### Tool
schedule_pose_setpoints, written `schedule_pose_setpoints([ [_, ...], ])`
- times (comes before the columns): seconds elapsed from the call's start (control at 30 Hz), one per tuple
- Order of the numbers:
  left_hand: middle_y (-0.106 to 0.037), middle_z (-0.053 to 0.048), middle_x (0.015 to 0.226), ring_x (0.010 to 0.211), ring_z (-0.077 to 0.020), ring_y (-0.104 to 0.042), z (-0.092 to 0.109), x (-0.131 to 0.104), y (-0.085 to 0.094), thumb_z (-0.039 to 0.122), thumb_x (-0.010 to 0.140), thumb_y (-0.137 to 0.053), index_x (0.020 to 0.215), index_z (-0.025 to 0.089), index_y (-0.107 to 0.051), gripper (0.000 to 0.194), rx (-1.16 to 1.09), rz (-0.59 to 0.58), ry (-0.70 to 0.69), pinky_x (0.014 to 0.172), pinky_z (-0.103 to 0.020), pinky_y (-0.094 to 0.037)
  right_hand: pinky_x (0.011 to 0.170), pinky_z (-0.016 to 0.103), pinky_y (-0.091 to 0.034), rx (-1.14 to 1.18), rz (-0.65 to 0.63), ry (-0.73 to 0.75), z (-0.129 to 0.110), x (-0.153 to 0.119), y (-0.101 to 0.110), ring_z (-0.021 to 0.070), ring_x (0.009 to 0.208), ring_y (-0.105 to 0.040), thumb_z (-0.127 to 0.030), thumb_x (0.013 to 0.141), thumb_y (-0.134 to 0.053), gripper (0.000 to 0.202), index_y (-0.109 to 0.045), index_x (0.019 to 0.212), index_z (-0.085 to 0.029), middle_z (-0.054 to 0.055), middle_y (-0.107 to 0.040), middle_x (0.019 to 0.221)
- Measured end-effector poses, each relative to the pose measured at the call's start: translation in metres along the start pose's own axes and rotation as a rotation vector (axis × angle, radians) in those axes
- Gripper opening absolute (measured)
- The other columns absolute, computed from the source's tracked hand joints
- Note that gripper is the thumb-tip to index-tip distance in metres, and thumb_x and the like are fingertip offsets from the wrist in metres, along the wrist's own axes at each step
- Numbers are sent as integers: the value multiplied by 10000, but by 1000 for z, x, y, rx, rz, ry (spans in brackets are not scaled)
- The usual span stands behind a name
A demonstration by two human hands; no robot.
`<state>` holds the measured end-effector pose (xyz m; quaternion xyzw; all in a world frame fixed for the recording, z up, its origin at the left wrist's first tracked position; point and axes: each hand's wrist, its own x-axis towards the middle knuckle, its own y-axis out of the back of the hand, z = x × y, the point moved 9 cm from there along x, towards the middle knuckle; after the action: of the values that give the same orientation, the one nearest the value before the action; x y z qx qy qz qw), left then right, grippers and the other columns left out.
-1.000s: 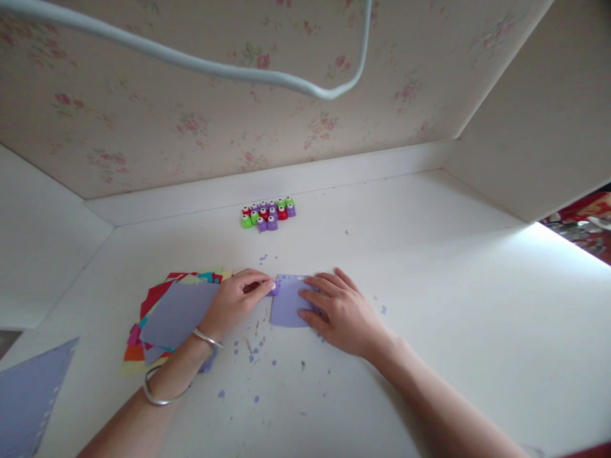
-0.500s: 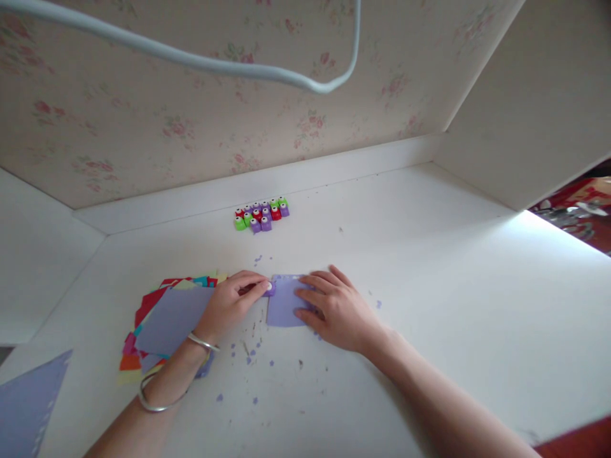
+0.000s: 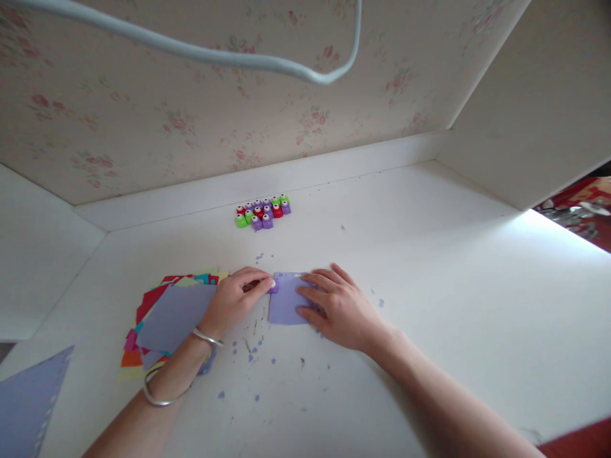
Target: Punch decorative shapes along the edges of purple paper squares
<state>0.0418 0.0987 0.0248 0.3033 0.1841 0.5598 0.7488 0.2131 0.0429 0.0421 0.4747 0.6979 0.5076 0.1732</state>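
A small purple craft punch (image 3: 274,287) with a white button sits at the left edge of a purple sheet of paper (image 3: 285,304). My left hand (image 3: 240,298) grips the punch between thumb and fingers, the thumb near its button. My right hand (image 3: 335,304) lies on the right part of the sheet, fingers spread and flat, holding it against the table. Small punched marks run along the sheet's top edge. How far the sheet reaches into the punch is hidden.
Several red, green and purple punches (image 3: 262,213) stand grouped near the wall. A fanned stack of coloured paper (image 3: 176,315) lies under my left forearm. Another purple sheet (image 3: 33,401) is at the lower left. Purple paper bits (image 3: 251,358) dot the white table (image 3: 429,267). A white cable (image 3: 229,58) hangs above.
The view has shifted very slightly. Both hands, the punch and the sheet keep nearly the same places relative to each other.
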Motion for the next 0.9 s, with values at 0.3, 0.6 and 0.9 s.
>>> schedule_pose_setpoints([
  [0.3, -712, -12, 975, 922, -183, -654, 3, 0, -2, 415, 874, -610, 903, 242, -728, 212, 17, -14, -17, 818, -287, -518, 1118, 495, -258, -7, -4, -2, 0, 0, -1, 241, 1217, -506, -403, 938, -520, 296, -651, 1159, -256, 55, -607, 1296],
  [0.6, -716, -18, 956, 893, -179, -662, 1, 1, -5, 410, 859, -614, 898, 214, -720, 226, -20, -41, 54, 810, -277, -516, 1111, 495, -267, 0, 17, 5, 1, 0, -1, 241, 1201, -522, -393, 922, -549, 288, -659, 1152, -258, 64, -623, 1266],
  [0.9, -744, -32, 909, 857, -195, -688, -7, 19, -16, 395, 775, -635, 903, 189, -727, 260, -12, -256, 186, 792, -276, -518, 1113, 491, -259, -3, 8, -3, 0, 0, 0, 237, 1204, -519, -401, 923, -540, 298, -650, 1161, -259, 56, -613, 1284],
])
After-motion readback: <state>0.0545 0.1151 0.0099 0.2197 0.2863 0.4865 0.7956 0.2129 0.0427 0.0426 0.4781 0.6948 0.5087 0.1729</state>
